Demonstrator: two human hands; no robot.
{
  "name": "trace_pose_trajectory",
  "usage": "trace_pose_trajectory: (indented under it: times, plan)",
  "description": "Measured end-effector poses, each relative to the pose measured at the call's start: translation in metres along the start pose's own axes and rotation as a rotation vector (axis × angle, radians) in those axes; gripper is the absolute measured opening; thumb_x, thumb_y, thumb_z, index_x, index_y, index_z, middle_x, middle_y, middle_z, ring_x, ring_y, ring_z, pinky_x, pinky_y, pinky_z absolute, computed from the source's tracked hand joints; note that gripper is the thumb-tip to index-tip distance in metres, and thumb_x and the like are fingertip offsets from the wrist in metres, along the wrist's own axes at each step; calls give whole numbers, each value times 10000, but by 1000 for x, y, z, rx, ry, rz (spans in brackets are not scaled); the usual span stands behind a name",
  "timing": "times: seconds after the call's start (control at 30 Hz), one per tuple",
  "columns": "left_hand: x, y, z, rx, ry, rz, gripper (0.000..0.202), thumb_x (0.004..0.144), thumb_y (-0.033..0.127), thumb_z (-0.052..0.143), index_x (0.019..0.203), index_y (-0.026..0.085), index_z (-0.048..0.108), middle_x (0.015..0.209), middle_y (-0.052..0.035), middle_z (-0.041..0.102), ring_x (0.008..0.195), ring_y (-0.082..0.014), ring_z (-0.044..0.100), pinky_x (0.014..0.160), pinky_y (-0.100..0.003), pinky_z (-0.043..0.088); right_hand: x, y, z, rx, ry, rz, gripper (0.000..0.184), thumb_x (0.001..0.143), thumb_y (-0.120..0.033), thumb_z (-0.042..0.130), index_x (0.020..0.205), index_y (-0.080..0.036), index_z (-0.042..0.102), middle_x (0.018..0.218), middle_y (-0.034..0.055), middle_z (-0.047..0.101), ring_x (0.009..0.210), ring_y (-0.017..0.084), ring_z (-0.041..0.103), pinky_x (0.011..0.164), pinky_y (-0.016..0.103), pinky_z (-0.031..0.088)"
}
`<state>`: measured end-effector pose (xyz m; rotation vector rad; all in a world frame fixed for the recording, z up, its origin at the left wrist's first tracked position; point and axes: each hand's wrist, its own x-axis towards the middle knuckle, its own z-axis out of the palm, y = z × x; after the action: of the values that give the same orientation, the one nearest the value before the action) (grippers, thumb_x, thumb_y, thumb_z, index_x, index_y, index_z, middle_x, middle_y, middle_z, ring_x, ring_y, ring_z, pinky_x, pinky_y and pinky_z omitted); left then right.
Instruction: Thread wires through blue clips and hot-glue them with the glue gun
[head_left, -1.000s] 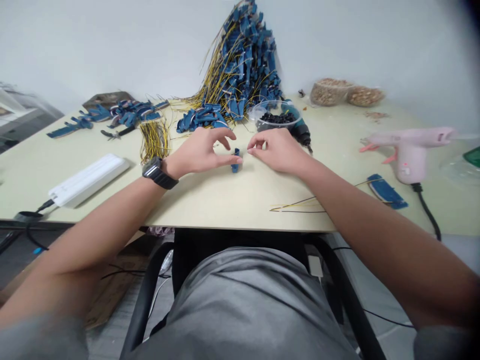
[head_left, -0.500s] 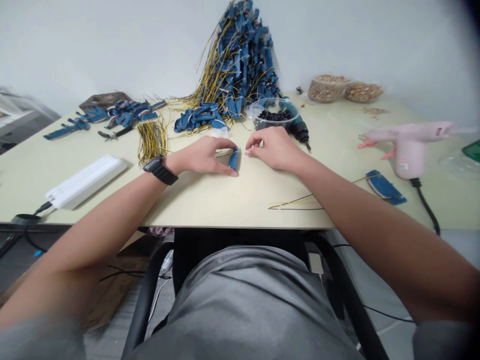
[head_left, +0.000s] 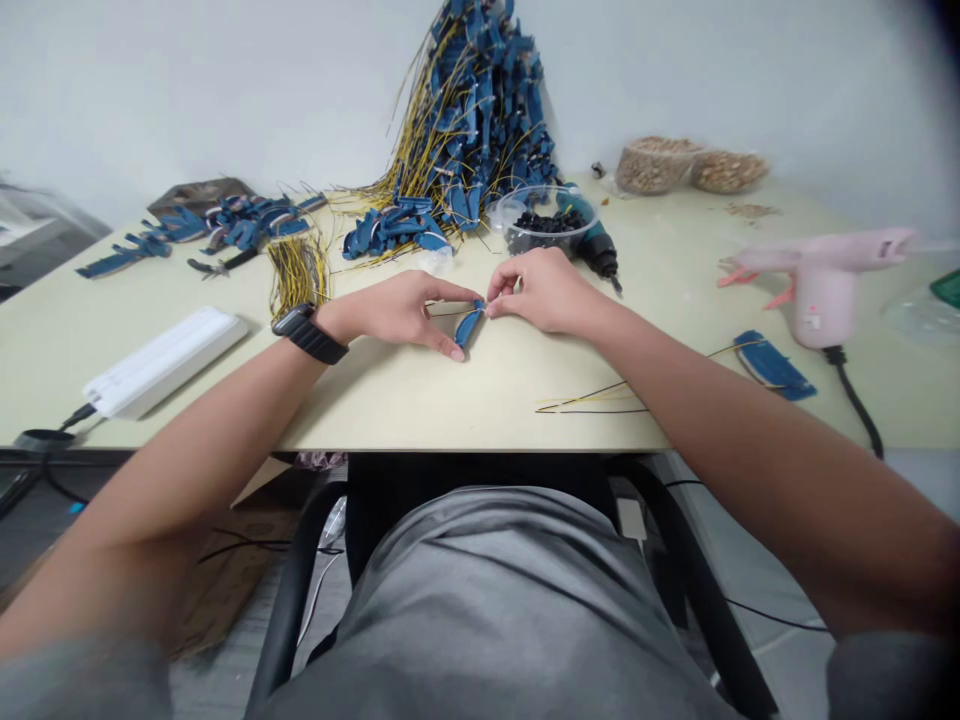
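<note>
The right hand (head_left: pixel 536 292) pinches the top of a slim blue strip (head_left: pixel 469 328), its fingertips hiding that end. The spread left hand (head_left: pixel 390 315) reaches around the strip, its grip hard to make out, over the middle of the pale worktop (head_left: pixel 390 400).

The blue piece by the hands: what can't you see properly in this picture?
Head view:
- Top end of the blue piece: hidden by the right hand.
- Thin wires by the piece: too small to follow.
- Top of the blue-and-yellow pile: cut off by the top edge.
- Green thing: cut off by the right edge.
</note>
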<state>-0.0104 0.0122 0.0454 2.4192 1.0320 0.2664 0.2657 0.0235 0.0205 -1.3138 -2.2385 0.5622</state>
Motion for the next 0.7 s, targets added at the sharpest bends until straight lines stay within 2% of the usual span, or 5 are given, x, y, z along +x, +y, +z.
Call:
trace_pose_trajectory:
  times: [0.23, 0.4, 0.7]
  plan:
    - [2, -6, 1, -25, 2, 11, 1106, 778, 933, 1094, 1640, 252, 965, 1254, -61, 976, 1062, -314, 798, 1017, -369, 567, -1, -4, 0, -23, -5, 12, 133, 993, -107, 1064, 984, -215, 987, 944, 46, 868, 898, 246, 769, 909, 431, 578]
    - [1, -9, 2, -35, -2, 1, 1112, 770, 948, 1098, 1640, 268, 967, 1405, -78, 981, 1070, -308, 803, 1034, -378, 581, 1, -1, 1, -37, -13, -2, 115, 987, -116, 1047, 1017, -214, 995, 980, 59, 884, 946, 263, 813, 948, 435, 603]
    - [0, -6, 1, -2, 6, -6, 1026, 775, 921, 1090, 1619, 347, 978, 1465, -50, 993, 1119, -342, 853, 1057, -393, 632, 2, 3, 3, -4, -9, -28, 136, 970, -120, 1037, 970, -242, 977, 971, 66, 869, 969, 299, 807, 980, 488, 602]
